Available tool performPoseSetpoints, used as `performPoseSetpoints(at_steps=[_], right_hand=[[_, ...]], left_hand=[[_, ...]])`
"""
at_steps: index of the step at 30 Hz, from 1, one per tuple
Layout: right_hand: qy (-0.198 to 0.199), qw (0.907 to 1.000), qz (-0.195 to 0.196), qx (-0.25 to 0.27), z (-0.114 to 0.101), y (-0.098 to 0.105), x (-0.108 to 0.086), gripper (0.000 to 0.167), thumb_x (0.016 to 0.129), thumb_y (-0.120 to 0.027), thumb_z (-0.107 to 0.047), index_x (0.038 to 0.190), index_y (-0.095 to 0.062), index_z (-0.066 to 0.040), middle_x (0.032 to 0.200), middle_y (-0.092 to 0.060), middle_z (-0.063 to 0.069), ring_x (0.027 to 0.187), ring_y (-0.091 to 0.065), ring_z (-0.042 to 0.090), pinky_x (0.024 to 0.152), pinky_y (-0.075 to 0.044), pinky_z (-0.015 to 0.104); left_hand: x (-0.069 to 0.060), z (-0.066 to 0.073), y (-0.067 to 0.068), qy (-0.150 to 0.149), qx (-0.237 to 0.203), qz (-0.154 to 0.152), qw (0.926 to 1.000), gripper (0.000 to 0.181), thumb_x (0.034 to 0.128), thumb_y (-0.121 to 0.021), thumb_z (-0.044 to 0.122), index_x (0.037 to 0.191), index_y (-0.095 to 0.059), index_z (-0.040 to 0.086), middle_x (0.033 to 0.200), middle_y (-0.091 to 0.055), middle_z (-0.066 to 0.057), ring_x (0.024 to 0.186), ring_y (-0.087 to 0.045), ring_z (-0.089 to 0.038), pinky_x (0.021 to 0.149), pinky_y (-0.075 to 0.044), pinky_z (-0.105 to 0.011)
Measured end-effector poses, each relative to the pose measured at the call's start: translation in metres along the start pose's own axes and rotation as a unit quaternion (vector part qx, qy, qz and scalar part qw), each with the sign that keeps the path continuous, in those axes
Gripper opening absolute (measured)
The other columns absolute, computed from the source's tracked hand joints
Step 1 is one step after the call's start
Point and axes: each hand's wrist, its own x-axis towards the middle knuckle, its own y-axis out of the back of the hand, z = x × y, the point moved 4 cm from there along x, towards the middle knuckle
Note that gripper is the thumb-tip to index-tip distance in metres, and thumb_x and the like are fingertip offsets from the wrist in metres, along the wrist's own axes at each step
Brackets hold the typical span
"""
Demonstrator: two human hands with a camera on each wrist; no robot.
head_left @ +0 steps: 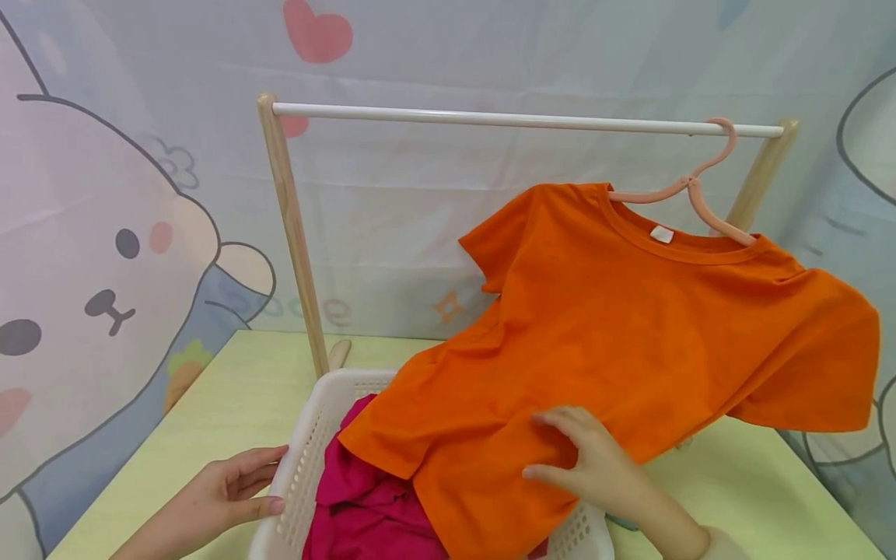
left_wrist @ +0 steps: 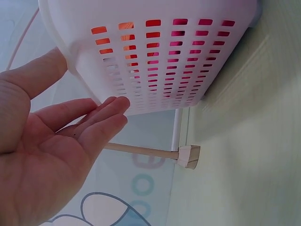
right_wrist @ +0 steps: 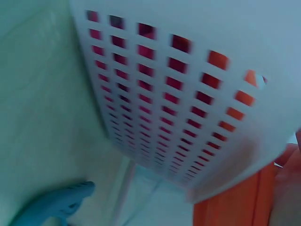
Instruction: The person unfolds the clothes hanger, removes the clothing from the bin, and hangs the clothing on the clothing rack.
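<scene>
An orange T-shirt [head_left: 616, 327] hangs aslant from a pink hanger [head_left: 689, 183], its lower part draped over a white plastic basket [head_left: 308, 443]. The hanger's hook is over the white rail [head_left: 490, 118], and one arm shows at the neck opening. Inside the basket lies crumpled magenta cloth [head_left: 371, 513]. My right hand [head_left: 595, 467] is at the shirt's lower front, thumb and fingers spread apart with no cloth pinched between them. At the basket's left side, my left hand [head_left: 224, 498] touches the rim with thumb and loosely extended fingers; the left wrist view shows its palm [left_wrist: 51, 146].
Wooden posts [head_left: 294, 233] carry the rail at both ends on a pale yellow table [head_left: 210, 412]. A blue plastic object [right_wrist: 56, 202] lies on the table beside the basket in the right wrist view. Behind everything hangs a printed cartoon cloth [head_left: 406, 47].
</scene>
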Motion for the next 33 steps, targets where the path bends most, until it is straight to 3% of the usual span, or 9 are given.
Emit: performPoseSetpoints(at_steps=[3, 9, 18, 23, 27, 33], right_hand=[[-0.007, 0.9996, -0.024, -0.014, 0.005, -0.006, -0.002, 0.068, 0.071, -0.077, -0.057, 0.121, -0.065, -0.013, 0.116, -0.058, -0.009, 0.107, -0.051, 0.016, 0.091, -0.047, 0.045], [0.032, 0.9973, -0.026, -0.06, 0.007, -0.011, -0.003, 0.066, 0.07, -0.079, -0.055, 0.117, -0.067, -0.011, 0.113, -0.059, -0.009, 0.103, -0.05, 0.015, 0.089, -0.042, 0.045], [0.084, 0.989, 0.005, -0.121, 0.007, -0.012, -0.003, 0.018, 0.076, -0.081, -0.022, 0.093, -0.075, -0.018, 0.092, -0.061, -0.016, 0.088, -0.052, 0.008, 0.079, -0.039, 0.035], [0.119, 0.9825, 0.023, -0.141, 0.005, -0.011, 0.0, 0.01, 0.078, -0.078, -0.011, 0.085, -0.075, -0.017, 0.083, -0.064, -0.013, 0.079, -0.054, 0.007, 0.07, -0.039, 0.029], [0.129, 0.9821, 0.031, -0.133, 0.006, -0.007, 0.003, 0.01, 0.08, -0.075, -0.005, 0.088, -0.074, -0.011, 0.083, -0.066, -0.007, 0.076, -0.059, 0.009, 0.069, -0.048, 0.027], [0.093, 0.9903, 0.06, -0.084, 0.014, 0.006, 0.01, 0.011, 0.085, -0.07, 0.001, 0.093, -0.07, -0.005, 0.087, -0.066, 0.001, 0.075, -0.063, 0.011, 0.064, -0.054, 0.022]], left_hand=[[-0.001, 0.0, -0.001, 0.01, -0.001, 0.003, 0.9999, 0.065, 0.0924, -0.063, 0.006, 0.138, -0.027, -0.022, 0.136, -0.039, -0.042, 0.109, -0.053, 0.012, 0.084, -0.054, -0.022], [-0.001, -0.001, 0.0, 0.025, -0.002, 0.009, 0.9996, 0.067, 0.0922, -0.064, 0.008, 0.139, -0.027, -0.021, 0.137, -0.039, -0.041, 0.108, -0.054, 0.012, 0.085, -0.054, -0.024], [-0.002, 0.0, -0.001, 0.022, -0.005, 0.006, 0.9997, 0.067, 0.0926, -0.063, 0.008, 0.139, -0.026, -0.022, 0.137, -0.037, -0.043, 0.108, -0.054, 0.012, 0.085, -0.054, -0.024], [-0.001, 0.001, -0.001, 0.016, -0.005, 0.004, 0.9998, 0.065, 0.0935, -0.062, 0.007, 0.139, -0.027, -0.022, 0.137, -0.038, -0.042, 0.108, -0.054, 0.012, 0.085, -0.054, -0.025], [-0.001, 0.001, -0.002, 0.013, -0.005, 0.0, 0.9999, 0.064, 0.0936, -0.061, 0.006, 0.138, -0.026, -0.023, 0.136, -0.038, -0.043, 0.108, -0.054, 0.012, 0.084, -0.055, -0.025], [-0.002, 0.003, -0.002, 0.022, 0.0, 0.003, 0.9998, 0.066, 0.0932, -0.062, 0.007, 0.139, -0.026, -0.023, 0.137, -0.037, -0.043, 0.108, -0.053, 0.014, 0.085, -0.054, -0.025]])
